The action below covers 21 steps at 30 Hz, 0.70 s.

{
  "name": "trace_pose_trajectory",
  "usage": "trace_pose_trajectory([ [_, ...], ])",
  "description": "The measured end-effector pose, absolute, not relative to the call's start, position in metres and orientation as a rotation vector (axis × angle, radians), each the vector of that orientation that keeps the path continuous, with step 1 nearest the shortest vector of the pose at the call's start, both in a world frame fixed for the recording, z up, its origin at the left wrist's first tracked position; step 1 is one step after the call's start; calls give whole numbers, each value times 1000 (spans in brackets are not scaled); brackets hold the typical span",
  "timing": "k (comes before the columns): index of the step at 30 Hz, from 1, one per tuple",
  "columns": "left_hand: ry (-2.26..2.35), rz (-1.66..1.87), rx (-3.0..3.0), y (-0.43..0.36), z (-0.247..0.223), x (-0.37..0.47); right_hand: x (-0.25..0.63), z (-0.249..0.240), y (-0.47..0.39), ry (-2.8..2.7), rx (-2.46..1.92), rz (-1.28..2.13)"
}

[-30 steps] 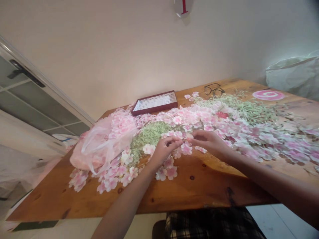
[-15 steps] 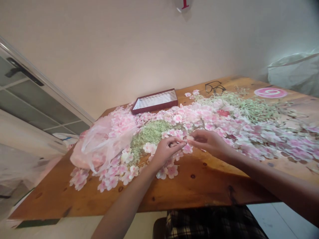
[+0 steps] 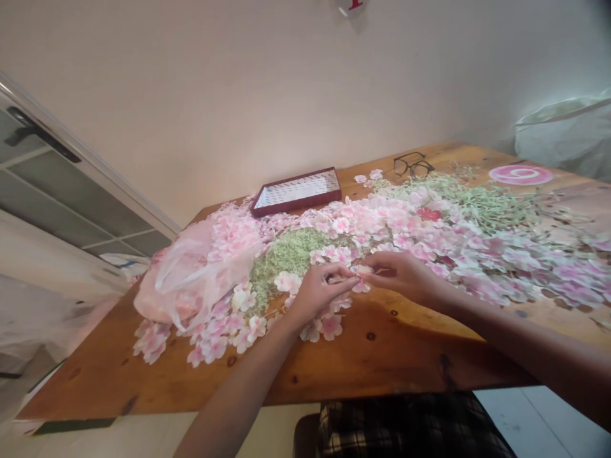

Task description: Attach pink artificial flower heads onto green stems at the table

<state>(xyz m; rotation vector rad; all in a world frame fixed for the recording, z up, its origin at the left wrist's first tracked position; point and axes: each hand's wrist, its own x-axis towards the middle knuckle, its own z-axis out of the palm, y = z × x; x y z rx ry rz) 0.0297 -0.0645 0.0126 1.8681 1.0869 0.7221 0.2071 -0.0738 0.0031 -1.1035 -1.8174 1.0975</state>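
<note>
Over the near middle of the wooden table (image 3: 334, 375), my left hand (image 3: 324, 286) has its thumb and fingers pinched together on something too small to make out. Close to its right, my right hand (image 3: 398, 273) is also closed in a pinch, its fingertips at a small pale pink flower (image 3: 363, 270). The fingertips of both hands almost meet. Pink and white flowers (image 3: 382, 219) lie behind and around them, and a mound of small green pieces (image 3: 291, 251) sits beyond my left hand.
A dark red tray (image 3: 296, 207) stands at the back by the wall, with glasses (image 3: 413, 166) right of it. Green stems (image 3: 496, 203) and a pink disc (image 3: 520, 175) lie at the right. A thin plastic bag (image 3: 191, 273) with pink flowers is at the left.
The fingertips of my right hand have shifted slightly, and the small pale piece at them now shows as a flower lying lower between the hands. Otherwise the hands keep almost the same place.
</note>
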Motion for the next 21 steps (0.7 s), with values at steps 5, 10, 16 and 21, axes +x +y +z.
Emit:
trace_pose_trajectory([
  [5, 1067, 711, 1909, -68, 15, 31, 209, 5, -73, -1875, -1061, 1163],
  [10, 1120, 692, 1914, -64, 13, 33, 214, 8, -67, -1855, -1138, 1232],
  [16, 1058, 565, 1974, -57, 9, 32, 240, 13, -48, -1178, -1123, 1221],
  [21, 1066, 417, 2023, -60, 8, 30, 258, 3, -30, -1320, -1376, 946],
])
